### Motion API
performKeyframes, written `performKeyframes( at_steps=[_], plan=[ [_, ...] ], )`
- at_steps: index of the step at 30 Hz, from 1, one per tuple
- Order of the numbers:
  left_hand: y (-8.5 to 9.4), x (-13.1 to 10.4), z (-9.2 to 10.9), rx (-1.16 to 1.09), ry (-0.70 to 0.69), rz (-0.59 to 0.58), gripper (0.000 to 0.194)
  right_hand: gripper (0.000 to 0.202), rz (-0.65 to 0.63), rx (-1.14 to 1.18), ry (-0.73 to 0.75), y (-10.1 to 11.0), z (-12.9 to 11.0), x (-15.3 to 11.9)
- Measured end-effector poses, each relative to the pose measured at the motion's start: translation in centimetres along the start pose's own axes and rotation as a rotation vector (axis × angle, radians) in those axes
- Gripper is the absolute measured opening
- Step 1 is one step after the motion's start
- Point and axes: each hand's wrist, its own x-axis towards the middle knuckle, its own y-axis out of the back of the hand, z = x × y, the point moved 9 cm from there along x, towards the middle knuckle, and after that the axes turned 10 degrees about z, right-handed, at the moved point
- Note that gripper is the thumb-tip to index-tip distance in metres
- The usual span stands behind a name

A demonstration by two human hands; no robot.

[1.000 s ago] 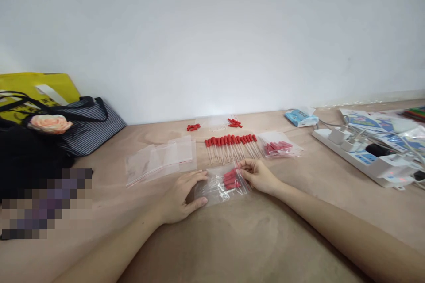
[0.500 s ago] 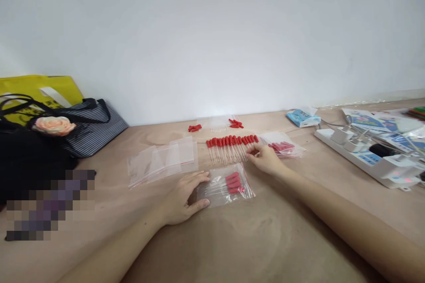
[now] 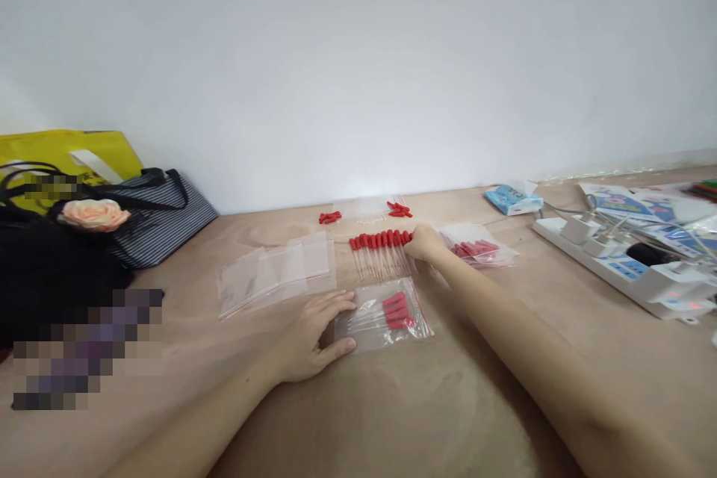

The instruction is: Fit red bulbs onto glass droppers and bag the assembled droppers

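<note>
My left hand (image 3: 311, 332) lies with fingers and thumb apart at the left edge of a clear zip bag (image 3: 367, 336). Inside that bag are several glass droppers with red rubber bulbs (image 3: 396, 311). Behind it lies a row of more red-bulbed droppers (image 3: 381, 240), bulbs toward the wall. My right hand (image 3: 429, 245) is at the row's right end with curled fingers touching the bulbs there. It covers the last droppers, and whatever is between its fingertips is hidden. Filled bags (image 3: 476, 250) with red bulbs showing lie just right of it.
Flat zip bags (image 3: 296, 265) overlap at left. Loose red bulbs (image 3: 330, 217) and another small red pile (image 3: 399, 209) lie near the wall, glass tubes (image 3: 370, 215) between them. A white power strip (image 3: 621, 265) and blue tissue pack (image 3: 512, 199) stand right; a striped bag (image 3: 162, 216) stands left.
My right hand has moved left and away from me, from the tube ends up to the bulbs at the row's right end. My left hand stays at the bag.
</note>
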Motion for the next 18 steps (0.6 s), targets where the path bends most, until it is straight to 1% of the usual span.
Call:
performKeyframes(
  at_steps=[3, 8, 11, 15, 18],
  plan=[
    [0.0, 0.0, 0.0, 0.000, -0.003, -0.001, 0.042, 0.012, -0.014, -0.002, -0.003, 0.5, 0.2, -0.2],
    [0.0, 0.0, 0.0, -0.003, -0.007, 0.016, 0.042, 0.028, -0.003, 0.010, 0.044, 2.3, 1.8, -1.1],
    [0.1, -0.1, 0.0, -0.008, -0.005, 0.023, 0.041, 0.027, -0.015, -0.004, 0.099, 2.4, 2.3, -2.0],
    [0.1, 0.0, 0.1, -0.008, 0.001, 0.018, 0.040, 0.019, 0.003, -0.040, 0.180, 1.7, 1.5, -2.6],
    [0.1, 0.1, 0.2, -0.003, 0.004, 0.005, 0.040, 0.024, 0.018, -0.080, 0.280, 1.1, 0.2, -2.6]
  ],
)
